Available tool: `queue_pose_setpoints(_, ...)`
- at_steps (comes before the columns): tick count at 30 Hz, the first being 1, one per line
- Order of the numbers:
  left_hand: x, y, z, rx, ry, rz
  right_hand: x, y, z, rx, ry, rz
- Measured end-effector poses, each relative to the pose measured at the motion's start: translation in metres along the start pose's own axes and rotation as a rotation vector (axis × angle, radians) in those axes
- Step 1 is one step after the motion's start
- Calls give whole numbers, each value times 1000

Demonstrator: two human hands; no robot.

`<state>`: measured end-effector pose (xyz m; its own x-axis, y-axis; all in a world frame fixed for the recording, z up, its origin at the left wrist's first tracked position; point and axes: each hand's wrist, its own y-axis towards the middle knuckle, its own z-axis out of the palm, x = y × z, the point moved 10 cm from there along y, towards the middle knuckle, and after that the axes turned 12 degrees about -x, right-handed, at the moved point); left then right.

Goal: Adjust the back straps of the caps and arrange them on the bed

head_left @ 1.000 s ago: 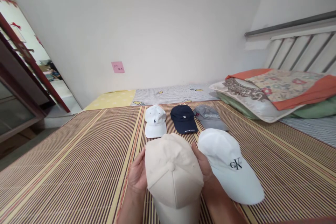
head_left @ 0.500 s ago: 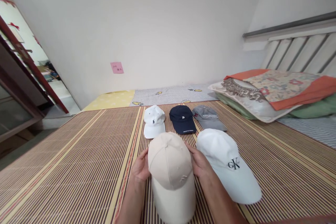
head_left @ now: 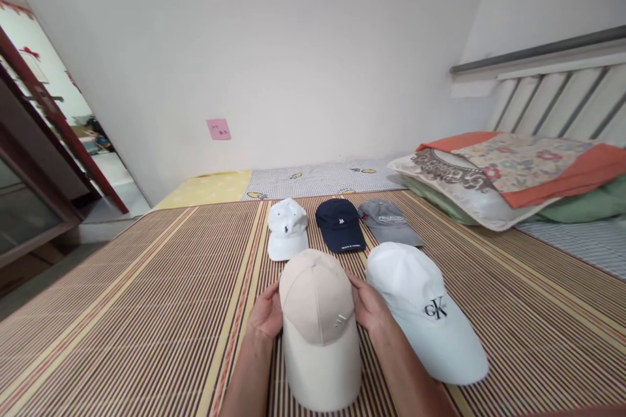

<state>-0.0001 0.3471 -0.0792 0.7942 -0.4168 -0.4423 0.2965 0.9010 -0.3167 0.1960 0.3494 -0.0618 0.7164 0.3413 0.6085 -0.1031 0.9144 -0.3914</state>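
Front and centre is a beige baseball cap (head_left: 317,319), its brim pointing toward me. My left hand (head_left: 267,314) grips the cap's left side, and my right hand (head_left: 368,303) grips the right side; some fingertips are hidden behind the crown. Just right of my right forearm lies a white cap with black CK letters (head_left: 425,306). Behind the beige cap, three smaller-looking caps sit in a row: a white cap with a small dark emblem (head_left: 287,228), a navy cap (head_left: 340,225) and a grey cap (head_left: 388,221).
All the caps are on a striped bamboo mat (head_left: 161,300) over a bed. Stacked pillows (head_left: 518,169) lie at the right by a slatted headboard (head_left: 562,94). A pink note (head_left: 218,129) is stuck on the wall. A doorway (head_left: 98,143) opens at the left.
The beige cap has turned slightly between my hands and its brim edge has drawn back a little from me. Both hands keep hold of it. The other caps stay in place.
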Motion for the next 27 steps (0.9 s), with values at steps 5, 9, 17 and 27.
queue_pose_setpoints(5, 2, 2, -4, -24, 8, -18, -2, 3, 0, 6, 29, 12)
queue_pose_setpoints(9, 6, -6, 5, -25, 29, -37, -5, -4, 3, 41, 39, 28)
queue_pose_setpoints(17, 20, -31, 36, 41, 68, -83, -3, -43, 27, 216, 42, 52)
queue_pose_setpoints(27, 22, -32, 39, 96, 55, -72, -2, -55, 34, 190, 73, 113)
